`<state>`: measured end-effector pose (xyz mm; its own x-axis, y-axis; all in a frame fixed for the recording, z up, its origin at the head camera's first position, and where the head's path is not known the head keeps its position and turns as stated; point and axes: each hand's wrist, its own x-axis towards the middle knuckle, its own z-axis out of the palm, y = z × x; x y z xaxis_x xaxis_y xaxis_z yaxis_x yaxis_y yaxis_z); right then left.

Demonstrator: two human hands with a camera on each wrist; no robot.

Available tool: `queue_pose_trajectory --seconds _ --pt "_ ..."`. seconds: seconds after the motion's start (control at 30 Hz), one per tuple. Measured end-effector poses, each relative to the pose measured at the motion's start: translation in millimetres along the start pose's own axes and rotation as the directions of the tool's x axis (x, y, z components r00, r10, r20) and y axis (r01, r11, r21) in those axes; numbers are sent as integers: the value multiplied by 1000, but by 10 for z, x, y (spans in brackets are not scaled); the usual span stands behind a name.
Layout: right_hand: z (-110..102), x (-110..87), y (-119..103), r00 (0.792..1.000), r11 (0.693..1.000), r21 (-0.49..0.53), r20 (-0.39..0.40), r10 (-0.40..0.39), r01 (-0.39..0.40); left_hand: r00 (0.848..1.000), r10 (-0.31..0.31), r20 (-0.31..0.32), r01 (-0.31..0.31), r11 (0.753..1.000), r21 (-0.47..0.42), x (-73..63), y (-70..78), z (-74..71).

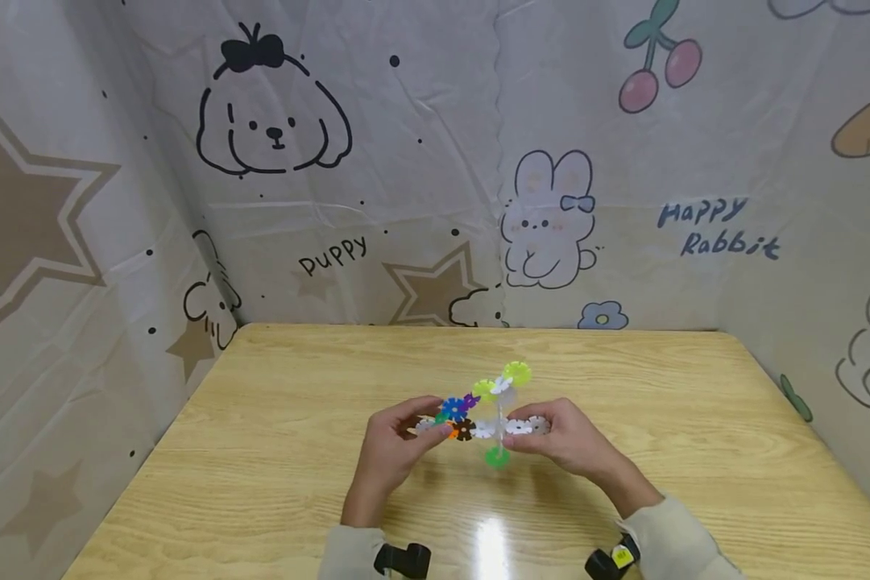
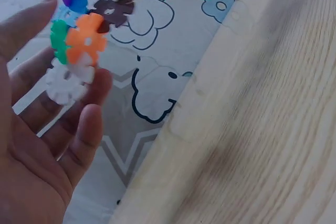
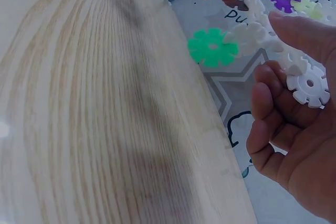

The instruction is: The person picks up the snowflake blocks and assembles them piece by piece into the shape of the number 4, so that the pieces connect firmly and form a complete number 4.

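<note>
A built toy of interlocking plastic snowflake discs (image 1: 484, 429) is held up over the table between both hands. Its row of white discs runs sideways, crossed by an upright arm with a green disc (image 1: 497, 457) at the bottom and a yellow-green disc (image 1: 518, 373) on top. Blue (image 1: 454, 408), purple and brown discs join on the left. My left hand (image 1: 391, 443) grips the left end, fingers behind the orange disc (image 2: 86, 40) and white disc (image 2: 65, 83). At the other end, my right hand (image 1: 565, 439) holds the white discs (image 3: 310, 85) between thumb and curled fingers.
The wood-grain table (image 1: 261, 403) spreads under both hands, its far edge meeting a printed cloth backdrop (image 1: 420, 161). Cloth also hangs along the left and right sides. Black wrist cameras (image 1: 403, 559) sit at both sleeves.
</note>
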<state>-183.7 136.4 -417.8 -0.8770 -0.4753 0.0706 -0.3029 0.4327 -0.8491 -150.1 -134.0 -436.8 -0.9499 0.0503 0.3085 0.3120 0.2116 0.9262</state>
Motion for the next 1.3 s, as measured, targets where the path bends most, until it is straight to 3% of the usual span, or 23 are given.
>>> queue_pose_trajectory --seconds 0.13,0.33,0.6,1.03,1.3 --pt "-13 -22 23 1000 1000 -12 13 17 -17 998 -17 56 13 998 55 12 12 11" --pt "-31 -56 30 999 999 -14 25 37 -37 995 -35 97 29 998 58 19 16 33" --pt "-39 -98 65 999 999 -25 23 47 -47 996 -26 83 23 999 28 -1 34 73" --pt "-76 -143 94 999 997 -65 16 41 -40 999 -23 26 21 996 81 -9 -19 130" --pt "-96 -173 141 999 999 -36 38 38 -36 1000 -26 11 25 994 103 -7 -33 152"
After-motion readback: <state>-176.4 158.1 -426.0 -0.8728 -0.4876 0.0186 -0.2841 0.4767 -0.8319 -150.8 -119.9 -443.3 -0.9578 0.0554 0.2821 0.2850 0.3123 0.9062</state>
